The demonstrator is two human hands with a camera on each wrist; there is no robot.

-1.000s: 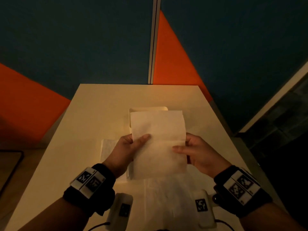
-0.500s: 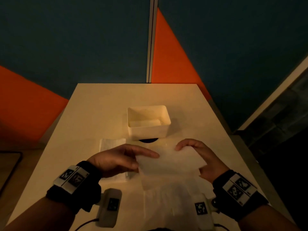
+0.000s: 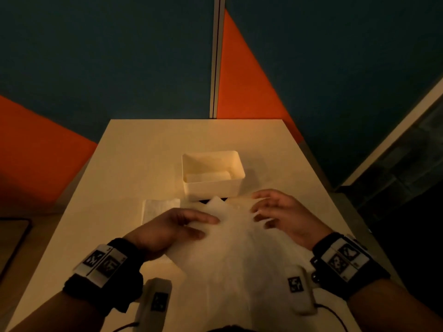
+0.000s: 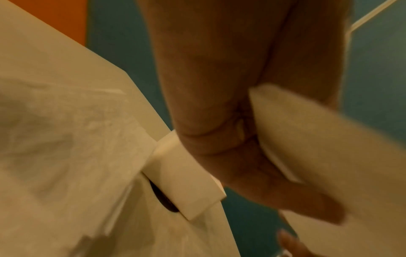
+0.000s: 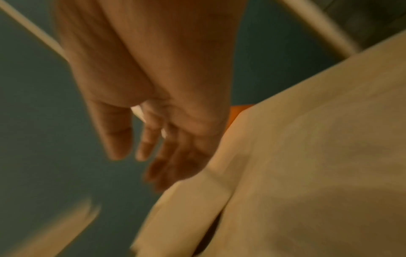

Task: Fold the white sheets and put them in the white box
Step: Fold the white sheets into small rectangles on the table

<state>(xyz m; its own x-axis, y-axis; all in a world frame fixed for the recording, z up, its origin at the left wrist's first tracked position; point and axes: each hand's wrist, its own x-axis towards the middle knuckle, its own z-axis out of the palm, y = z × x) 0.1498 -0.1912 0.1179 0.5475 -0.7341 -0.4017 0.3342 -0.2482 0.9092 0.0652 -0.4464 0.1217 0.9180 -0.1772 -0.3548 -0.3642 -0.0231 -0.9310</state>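
- A person's left hand [image 3: 172, 226] pinched the near-left edge of a folded white sheet [image 3: 230, 219] just above the desk [image 3: 143, 152], thumb beneath and fingers [image 3: 203, 219] stretched flat across the top, as the left wrist view showed the paper wedged between thumb and fingers.
- The right hand [image 3: 285, 214] hovered over the sheet's right side with its fingers [image 3: 260, 208] spread apart and slack, gripping nothing (motion blur hid whether the tips brushed the paper).
- The sheet sat over a stack of unfolded white sheets [image 3: 239, 267] at the near edge of the desk, its far corner pointing at the white box [image 3: 213, 188], which stood just beyond and already held what looked like one folded sheet on its floor.
- A smaller white tissue [image 3: 159, 208] lay flat to the left of the box.
- The step appeared to be pressing the fold, or making one more: the job would go best with the left-hand pinch kept firm while the right palm swept outward from the crease, edges squared first.
- Thin, limp paper would likely spring open or drag the loose stack along (a light, flat press seemed wiser than a hard rub).
- A fold narrower than the box mouth would let the sheet drop in flat.
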